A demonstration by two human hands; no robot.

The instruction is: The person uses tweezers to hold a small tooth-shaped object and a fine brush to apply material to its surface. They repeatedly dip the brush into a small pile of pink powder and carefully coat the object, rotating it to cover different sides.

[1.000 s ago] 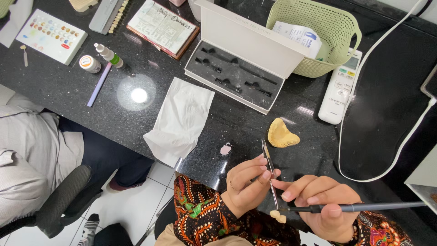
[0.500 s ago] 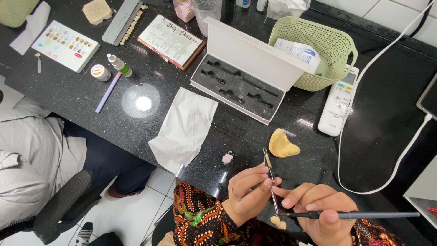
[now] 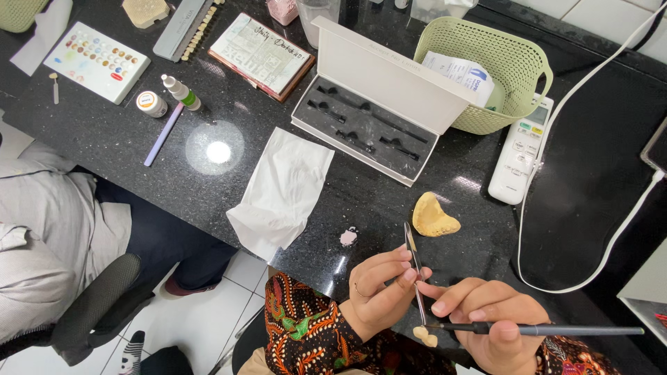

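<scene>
two hands [image 3: 431,305] pinch what looks like tweezers [image 3: 415,278] near a yellowish cast [image 3: 432,217].

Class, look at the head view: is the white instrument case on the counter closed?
No: the white case lies open, its lid tilted up and the dark moulded insert showing.

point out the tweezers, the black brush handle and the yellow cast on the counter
tweezers [image 3: 415,267], head view, mid shaft
black brush handle [image 3: 577,330], head view, bare middle
yellow cast [image 3: 432,217], head view, centre of top
</scene>
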